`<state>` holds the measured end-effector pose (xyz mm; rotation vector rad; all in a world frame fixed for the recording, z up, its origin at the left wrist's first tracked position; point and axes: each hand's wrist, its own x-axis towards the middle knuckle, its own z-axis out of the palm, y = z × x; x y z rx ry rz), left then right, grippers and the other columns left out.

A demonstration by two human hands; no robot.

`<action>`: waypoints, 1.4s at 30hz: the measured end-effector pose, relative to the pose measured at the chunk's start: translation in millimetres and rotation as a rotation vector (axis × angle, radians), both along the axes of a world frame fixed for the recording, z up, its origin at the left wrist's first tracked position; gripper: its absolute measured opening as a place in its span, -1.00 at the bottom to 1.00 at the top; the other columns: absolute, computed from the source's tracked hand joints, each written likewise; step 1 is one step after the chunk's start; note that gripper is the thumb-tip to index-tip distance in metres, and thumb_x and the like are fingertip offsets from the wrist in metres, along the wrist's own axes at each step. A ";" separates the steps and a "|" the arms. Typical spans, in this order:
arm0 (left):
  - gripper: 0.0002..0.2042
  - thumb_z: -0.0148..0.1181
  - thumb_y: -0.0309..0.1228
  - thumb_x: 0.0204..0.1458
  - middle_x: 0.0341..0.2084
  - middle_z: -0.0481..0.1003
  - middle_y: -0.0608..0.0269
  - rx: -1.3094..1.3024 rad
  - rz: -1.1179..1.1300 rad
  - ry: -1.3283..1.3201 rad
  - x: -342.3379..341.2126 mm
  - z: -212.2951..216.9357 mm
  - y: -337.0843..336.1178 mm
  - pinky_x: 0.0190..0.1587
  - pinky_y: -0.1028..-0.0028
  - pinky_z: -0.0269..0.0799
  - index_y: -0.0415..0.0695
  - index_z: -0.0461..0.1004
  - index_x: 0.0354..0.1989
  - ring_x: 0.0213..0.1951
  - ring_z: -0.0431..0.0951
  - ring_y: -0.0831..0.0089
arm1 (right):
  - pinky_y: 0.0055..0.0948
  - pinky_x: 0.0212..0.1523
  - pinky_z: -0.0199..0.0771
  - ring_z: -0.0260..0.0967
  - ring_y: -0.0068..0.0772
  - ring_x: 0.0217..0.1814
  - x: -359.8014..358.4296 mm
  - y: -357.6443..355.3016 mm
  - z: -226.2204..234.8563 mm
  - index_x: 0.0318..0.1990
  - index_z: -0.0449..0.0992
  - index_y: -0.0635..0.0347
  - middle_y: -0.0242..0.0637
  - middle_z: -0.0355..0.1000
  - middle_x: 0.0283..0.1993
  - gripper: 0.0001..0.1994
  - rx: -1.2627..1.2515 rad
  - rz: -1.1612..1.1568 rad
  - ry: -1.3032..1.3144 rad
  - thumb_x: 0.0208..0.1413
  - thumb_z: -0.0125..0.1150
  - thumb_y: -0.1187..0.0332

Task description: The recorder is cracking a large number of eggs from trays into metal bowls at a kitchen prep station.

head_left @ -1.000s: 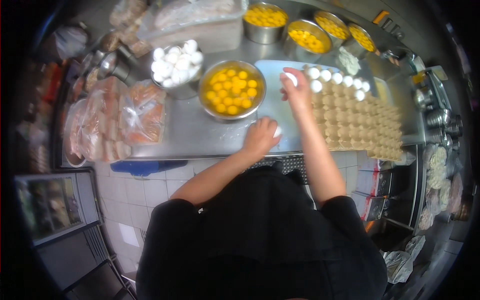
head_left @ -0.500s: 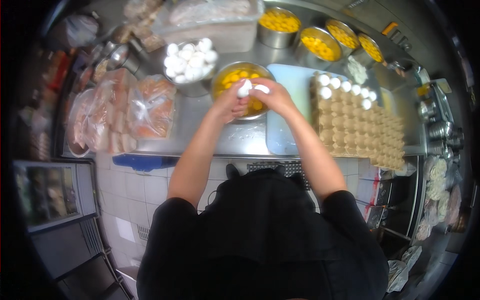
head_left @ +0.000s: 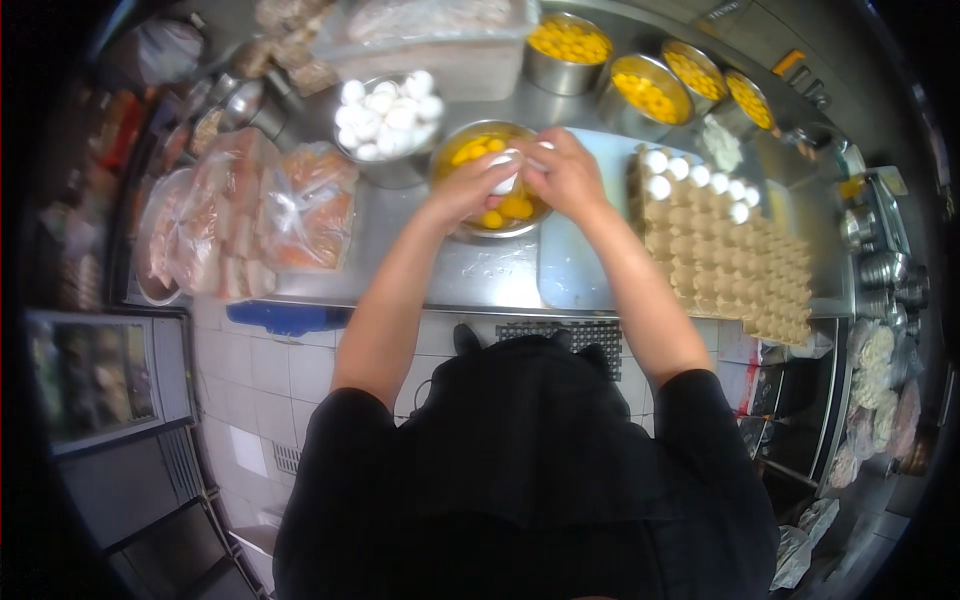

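Both hands hover over a steel bowl (head_left: 456,222) of cracked eggs, with yellow yolks (head_left: 515,207) in clear liquid. My left hand (head_left: 465,193) is closed around a white egg (head_left: 506,172). Beside it, my right hand (head_left: 568,178) curls its fingers against that egg and also has a second white egg or shell piece (head_left: 545,146) tucked in its grip. Fingers hide whether the shells are cracked. To the right, a brown egg tray (head_left: 690,235) carries several white eggs (head_left: 678,168) at its far edge.
A steel bowl heaped with white eggs or shells (head_left: 388,120) stands behind left. Steel pots of yolks (head_left: 645,95) line the back right. A pale cutting board (head_left: 570,270) lies under the tray's left side. Bagged meat (head_left: 310,215) and a large plastic tub (head_left: 440,70) sit at left and back.
My hands have drawn closer together over the bowl, the right one turning so its white egg or shell is more hidden. The yolks have shifted in the bowl.
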<state>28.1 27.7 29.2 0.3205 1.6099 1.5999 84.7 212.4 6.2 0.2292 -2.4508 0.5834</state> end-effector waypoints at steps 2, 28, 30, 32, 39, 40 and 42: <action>-0.54 0.12 -0.03 0.18 -0.46 0.44 0.36 -0.024 -0.009 0.365 -6.2 5.2 2.5 -0.55 0.68 0.21 -0.03 0.39 0.15 -0.54 0.32 0.68 | -0.30 -0.04 0.47 0.43 -0.19 -0.05 -2.0 -0.5 6.6 0.01 0.57 -0.14 -0.22 0.42 -0.14 -0.63 -0.003 -0.014 0.003 -0.03 0.29 0.26; -0.62 0.27 -0.27 0.11 -0.41 0.44 0.46 0.034 -0.196 0.583 -54.8 -17.1 -13.5 -0.28 0.59 0.34 -0.06 0.46 0.10 -0.34 0.39 0.66 | -0.50 -0.59 0.32 0.28 -0.57 -0.58 -33.5 -27.9 -1.3 -0.22 0.49 0.19 -0.29 0.47 -0.48 -0.44 -1.117 0.025 -0.821 0.28 -0.12 -0.20; -0.63 0.27 -0.33 0.11 -0.45 0.40 0.49 0.163 -0.174 0.504 -58.2 -27.2 -12.4 -0.33 0.59 0.31 -0.05 0.46 0.10 -0.38 0.35 0.69 | -0.27 -0.34 0.48 0.48 -0.25 -0.40 -36.8 -31.0 -1.9 -0.21 0.51 0.23 -0.12 0.53 -0.39 -0.44 -0.652 0.051 -0.444 0.27 -0.10 -0.18; -0.63 0.24 -0.40 0.10 -0.49 0.34 0.53 -0.021 -0.107 0.729 -62.4 -31.9 -17.3 -0.37 0.61 0.27 -0.06 0.46 0.11 -0.43 0.29 0.70 | -0.21 -0.22 0.47 0.49 -0.12 -0.28 -38.3 -26.6 5.6 -0.17 0.51 0.24 -0.05 0.54 -0.33 -0.44 -0.488 -0.001 -0.520 0.26 -0.09 -0.17; -0.60 0.30 -0.38 0.05 -0.47 0.33 0.55 -0.029 0.063 0.900 -57.1 2.4 -13.3 -0.38 0.64 0.25 -0.08 0.47 0.11 -0.44 0.25 0.72 | -0.14 -0.11 0.46 0.48 0.10 -0.15 -55.3 -29.1 48.9 -0.04 0.50 0.21 0.04 0.53 -0.22 -0.43 -0.169 -0.107 -0.397 0.27 -0.12 -0.16; -0.60 0.30 -0.38 0.05 -0.47 0.33 0.55 -0.030 0.065 0.902 -59.9 5.4 -13.8 -0.38 0.64 0.25 -0.08 0.47 0.11 -0.44 0.25 0.72 | -0.14 -0.11 0.46 0.48 0.10 -0.15 -59.5 -32.2 55.7 -0.04 0.50 0.21 0.04 0.53 -0.22 -0.43 -0.168 -0.106 -0.395 0.27 -0.12 -0.16; -0.57 0.35 -0.36 0.03 -0.46 0.34 0.54 0.075 0.203 0.851 -70.0 11.9 -16.9 -0.36 0.66 0.26 -0.08 0.46 0.11 -0.43 0.26 0.72 | -0.23 -0.20 0.51 0.53 -0.09 -0.21 -66.1 -37.8 68.8 0.05 0.47 0.16 -0.04 0.55 -0.21 -0.44 -0.516 0.049 -0.456 0.28 -0.14 -0.15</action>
